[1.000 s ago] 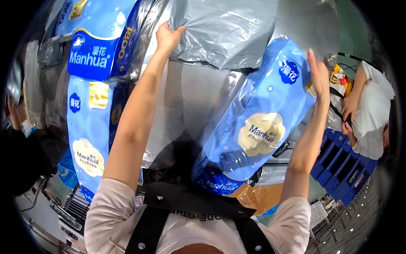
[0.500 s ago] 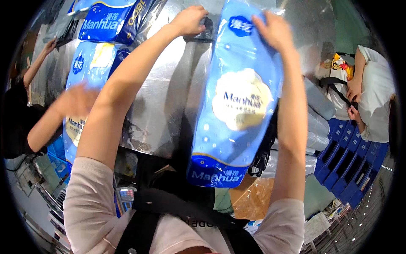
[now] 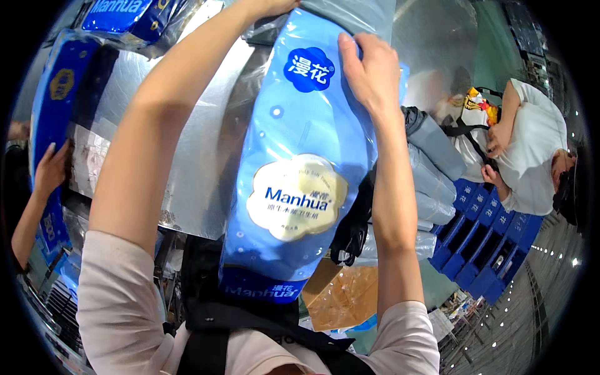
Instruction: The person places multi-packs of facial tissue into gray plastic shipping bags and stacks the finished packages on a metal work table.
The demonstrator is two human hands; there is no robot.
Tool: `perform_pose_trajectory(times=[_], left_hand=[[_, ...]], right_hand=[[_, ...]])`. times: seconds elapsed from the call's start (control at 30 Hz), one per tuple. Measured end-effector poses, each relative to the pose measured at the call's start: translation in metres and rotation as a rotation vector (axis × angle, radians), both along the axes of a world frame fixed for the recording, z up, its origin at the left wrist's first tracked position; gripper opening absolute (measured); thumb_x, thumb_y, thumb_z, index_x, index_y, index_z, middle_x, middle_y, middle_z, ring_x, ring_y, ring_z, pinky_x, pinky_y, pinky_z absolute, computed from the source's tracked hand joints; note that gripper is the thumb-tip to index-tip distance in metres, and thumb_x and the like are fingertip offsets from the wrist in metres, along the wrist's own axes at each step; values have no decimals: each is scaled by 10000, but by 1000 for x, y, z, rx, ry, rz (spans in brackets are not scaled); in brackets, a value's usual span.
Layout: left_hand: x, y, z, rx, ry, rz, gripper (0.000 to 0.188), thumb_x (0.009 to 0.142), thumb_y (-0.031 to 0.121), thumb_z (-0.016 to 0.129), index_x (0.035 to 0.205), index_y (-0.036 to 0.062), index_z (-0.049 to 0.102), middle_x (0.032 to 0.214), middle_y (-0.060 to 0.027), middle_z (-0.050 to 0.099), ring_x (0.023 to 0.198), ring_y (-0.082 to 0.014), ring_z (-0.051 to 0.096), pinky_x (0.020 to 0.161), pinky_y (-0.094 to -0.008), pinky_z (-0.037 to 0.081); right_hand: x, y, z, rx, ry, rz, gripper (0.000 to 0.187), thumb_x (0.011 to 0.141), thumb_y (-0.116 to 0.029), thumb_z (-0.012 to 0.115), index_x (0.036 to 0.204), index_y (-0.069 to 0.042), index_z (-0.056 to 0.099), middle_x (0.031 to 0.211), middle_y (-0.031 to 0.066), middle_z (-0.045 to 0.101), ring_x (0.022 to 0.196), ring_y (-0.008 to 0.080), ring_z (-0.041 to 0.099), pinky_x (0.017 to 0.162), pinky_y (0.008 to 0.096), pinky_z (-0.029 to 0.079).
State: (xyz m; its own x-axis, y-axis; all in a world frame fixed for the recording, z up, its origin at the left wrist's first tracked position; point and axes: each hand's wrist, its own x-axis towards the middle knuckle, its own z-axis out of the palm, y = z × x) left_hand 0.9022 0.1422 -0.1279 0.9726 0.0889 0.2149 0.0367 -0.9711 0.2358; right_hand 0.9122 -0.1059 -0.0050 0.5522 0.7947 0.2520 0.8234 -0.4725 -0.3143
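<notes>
A long light-blue plastic-wrapped tissue pack (image 3: 262, 137) lies lengthwise in front of me, its near end tilted toward my body. My right hand (image 3: 372, 72) grips its far right side, thumb on top and the other fingers over the edge. At the pack's far end lies a grey plastic bag (image 3: 362, 15), its edge against the wrap. My left hand (image 3: 272, 6), partly cut off by the upper rim, is closed at the left side of that bag; its fingertips are hard to see.
The metal table (image 3: 194, 169) extends under the pack. At the left, a co-worker's hand (image 3: 53, 169) touches another blue pack (image 3: 56, 94). Rolled grey bags (image 3: 431, 147), blue crates (image 3: 481, 237) and a person in a white shirt (image 3: 531, 144) are at the right. A cardboard box (image 3: 340, 294) stands below.
The tissue pack has shifted left and toward me, with my right hand on it. Grey plastic now shows at its far end. The co-worker's pack at the left has turned and moved.
</notes>
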Motion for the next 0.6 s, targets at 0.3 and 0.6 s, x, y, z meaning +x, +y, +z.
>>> perform_pose_trajectory(times=[0.3,0.6], left_hand=[[3,-22,99,231,52,-20,167,698,147,564,717,9,655,716,-225,623,660,-367,623,619,-446,496],[-55,-57,-2,-711,-702,516,200,571,-115,532,690,21,446,705,-61,439,602,-176,461,544,-287,395]], right_hand=[[78,78,-17,-107,-8,-479,528,728,-161,640,1181,-24,407,991,265,556,867,416,597,773,435,488],[120,-53,-193,837,437,-458,328,715,35,540,1041,10,577,975,155,621,881,265,612,753,326,462]])
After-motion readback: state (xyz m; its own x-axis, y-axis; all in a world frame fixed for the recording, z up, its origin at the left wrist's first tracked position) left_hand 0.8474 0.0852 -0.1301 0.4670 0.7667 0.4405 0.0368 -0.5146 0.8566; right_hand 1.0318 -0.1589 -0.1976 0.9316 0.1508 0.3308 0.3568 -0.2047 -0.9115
